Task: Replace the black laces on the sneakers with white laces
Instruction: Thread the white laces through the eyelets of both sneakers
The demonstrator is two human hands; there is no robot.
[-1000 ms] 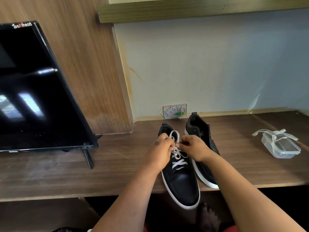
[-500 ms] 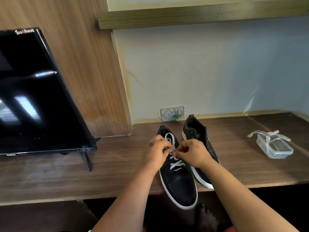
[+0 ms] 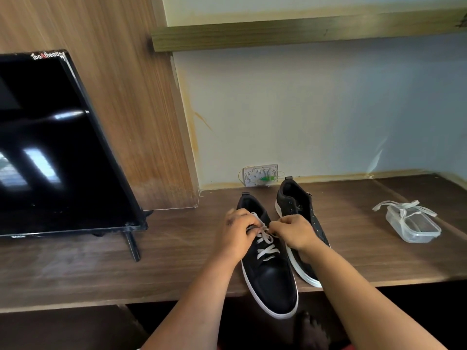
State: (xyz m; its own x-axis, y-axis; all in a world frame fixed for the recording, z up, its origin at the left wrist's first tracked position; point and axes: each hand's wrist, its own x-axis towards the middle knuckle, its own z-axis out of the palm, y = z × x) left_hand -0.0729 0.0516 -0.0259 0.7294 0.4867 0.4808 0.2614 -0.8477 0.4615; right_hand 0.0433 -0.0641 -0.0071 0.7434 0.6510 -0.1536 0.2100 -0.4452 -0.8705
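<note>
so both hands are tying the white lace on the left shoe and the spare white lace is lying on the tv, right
Not quite. The head view shows the spare white lace draped over the clear plastic box on the right, not on the TV. The rest holds: the left hand and right hand pinch the white lace on the left shoe.

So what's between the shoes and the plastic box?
Nothing: the head view shows only bare wooden desk between the unlaced shoe and the plastic box.
</note>
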